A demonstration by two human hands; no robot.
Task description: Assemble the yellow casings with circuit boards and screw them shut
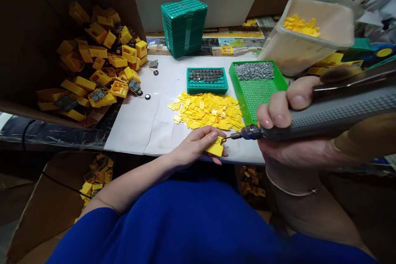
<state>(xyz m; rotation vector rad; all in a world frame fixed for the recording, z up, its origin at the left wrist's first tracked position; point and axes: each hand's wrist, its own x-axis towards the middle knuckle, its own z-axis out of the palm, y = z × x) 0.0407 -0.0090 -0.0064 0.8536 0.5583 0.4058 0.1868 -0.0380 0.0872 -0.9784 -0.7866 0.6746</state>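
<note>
Near the front edge of the white work surface, my left hand (198, 144) is closed around a small yellow plastic housing (215, 147). My right hand (287, 132) grips a grey electric screwdriver (337, 107) lying sideways. Its thin bit (228, 137) points left and meets the right side of the housing; whether a screw sits at the tip is too small to tell. Just beyond my left hand spreads a pile of flat yellow plastic pieces (207, 109). Behind the pile, a teal tray (207, 90) holds rows of button cells (206, 75).
A green tray (244, 107) holds many small screws (255, 70). Teal trays (185, 27) stand stacked at the back. On the left, a cardboard box (18, 105) spills yellow housings (99, 51) and circuit boards. A translucent bin (321, 45) with yellow pieces leans at the back right.
</note>
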